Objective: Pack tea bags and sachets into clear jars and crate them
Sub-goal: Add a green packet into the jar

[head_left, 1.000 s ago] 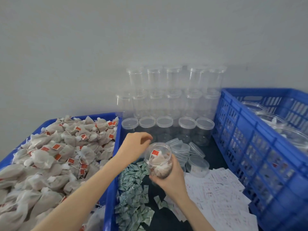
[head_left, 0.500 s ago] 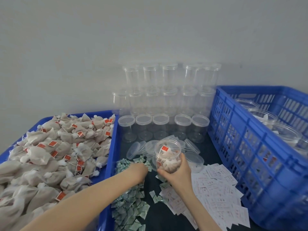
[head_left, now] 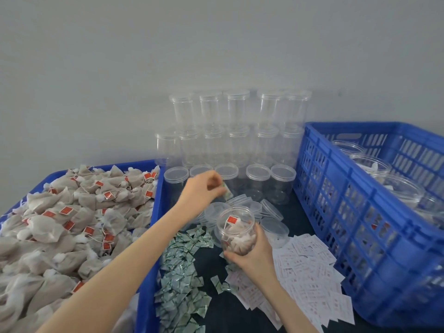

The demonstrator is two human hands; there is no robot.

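Observation:
My right hand (head_left: 252, 257) grips a clear open jar (head_left: 236, 227) holding several tea bags, one red tag showing near its mouth. My left hand (head_left: 203, 188) is raised above and left of the jar, pinching a small green sachet (head_left: 226, 192) between its fingertips. A pile of green sachets (head_left: 182, 272) lies on the dark table below my left forearm. At the left, a blue tray (head_left: 149, 272) is heaped with mesh tea bags (head_left: 72, 219) carrying red tags.
Stacked empty clear jars (head_left: 237, 140) stand against the back wall, with loose lids (head_left: 264, 210) in front of them. White paper slips (head_left: 305, 272) spread to the right of the jar. A blue crate (head_left: 360, 212) at the right holds several filled jars.
My left hand dipped to the green sachet pile, then rose with one sachet pinched above the jar. The jar in my right hand stayed nearly in place.

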